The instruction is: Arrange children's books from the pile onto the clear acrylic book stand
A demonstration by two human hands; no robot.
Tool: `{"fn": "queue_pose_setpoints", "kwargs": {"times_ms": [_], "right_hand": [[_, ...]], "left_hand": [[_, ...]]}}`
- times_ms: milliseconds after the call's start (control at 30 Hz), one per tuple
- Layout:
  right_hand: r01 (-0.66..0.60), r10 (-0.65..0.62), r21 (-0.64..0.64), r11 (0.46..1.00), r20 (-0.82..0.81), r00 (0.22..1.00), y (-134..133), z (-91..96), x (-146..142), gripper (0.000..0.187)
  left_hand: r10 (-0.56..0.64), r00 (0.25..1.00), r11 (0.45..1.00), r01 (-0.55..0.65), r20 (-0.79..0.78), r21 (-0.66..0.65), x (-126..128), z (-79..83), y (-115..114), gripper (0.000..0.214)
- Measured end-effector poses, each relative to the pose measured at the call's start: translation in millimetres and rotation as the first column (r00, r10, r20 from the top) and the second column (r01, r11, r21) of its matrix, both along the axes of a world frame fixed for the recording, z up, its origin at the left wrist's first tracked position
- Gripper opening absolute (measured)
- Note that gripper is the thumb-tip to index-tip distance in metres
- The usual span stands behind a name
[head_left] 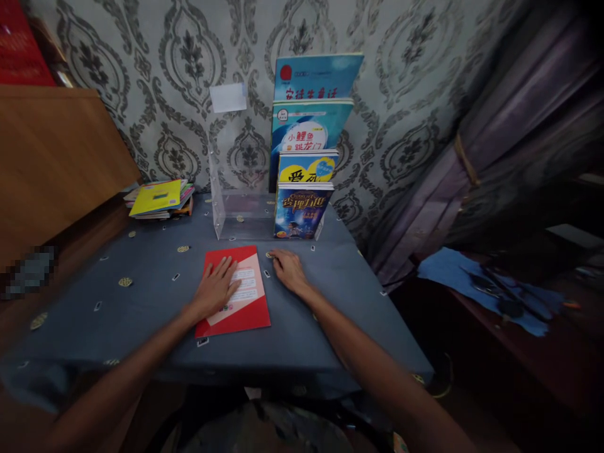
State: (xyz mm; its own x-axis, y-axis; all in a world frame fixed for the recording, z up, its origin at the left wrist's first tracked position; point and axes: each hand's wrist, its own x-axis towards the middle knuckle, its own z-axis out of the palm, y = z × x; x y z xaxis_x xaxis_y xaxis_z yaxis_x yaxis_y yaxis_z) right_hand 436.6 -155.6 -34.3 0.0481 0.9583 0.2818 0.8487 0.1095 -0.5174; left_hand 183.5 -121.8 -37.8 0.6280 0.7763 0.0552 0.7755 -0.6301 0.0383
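Observation:
A red book [255, 318] with a pale diagonal panel of print lies flat on the table. My left hand [219, 286] rests on its cover, fingers spread. To the right of the book, my right hand [289, 269] lies on the tablecloth with its fingers a little bent, holding nothing. Behind the hands stands a clear tiered book rack [217, 214]. Its right side carries several upright books in steps: a dark blue book [302, 212] in front, a yellow and blue book [306, 168], a teal book [314, 123] and a taller blue book [321, 72] at the back.
A stack of books [158, 198] with a yellow one on top lies at the table's back left, beside a wooden cabinet [61, 157]. The table has a blue-grey cloth [155, 314]. At right are a purple curtain [486, 151] and a blue cloth [448, 270] on a lower surface.

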Motion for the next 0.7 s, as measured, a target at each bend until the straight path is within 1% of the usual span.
{"fn": "queue_pose_setpoints", "kwargs": {"times_ms": [200,400,533,700], "right_hand": [[0.04,-0.039,0.006,0.999,-0.02,0.999,-3,4.6,8,0.036],[0.077,-0.079,0.035,0.996,0.064,0.995,-9,12.3,12,0.037],[0.025,-0.032,0.057,0.998,0.119,0.992,-10,12.6,11,0.034],[-0.066,0.061,0.029,0.997,0.141,0.988,-11,10.2,6,0.033]], "left_hand": [[-0.098,0.995,0.995,0.098,-0.008,0.0,38,10.5,-9,0.062],[-0.154,0.987,0.988,0.154,0.053,0.002,71,7.9,-14,0.061],[-0.168,0.982,0.986,0.168,0.082,0.004,79,11.9,-14,0.058],[-0.202,0.965,0.979,0.198,0.169,0.037,74,21.4,0,0.044]]}}
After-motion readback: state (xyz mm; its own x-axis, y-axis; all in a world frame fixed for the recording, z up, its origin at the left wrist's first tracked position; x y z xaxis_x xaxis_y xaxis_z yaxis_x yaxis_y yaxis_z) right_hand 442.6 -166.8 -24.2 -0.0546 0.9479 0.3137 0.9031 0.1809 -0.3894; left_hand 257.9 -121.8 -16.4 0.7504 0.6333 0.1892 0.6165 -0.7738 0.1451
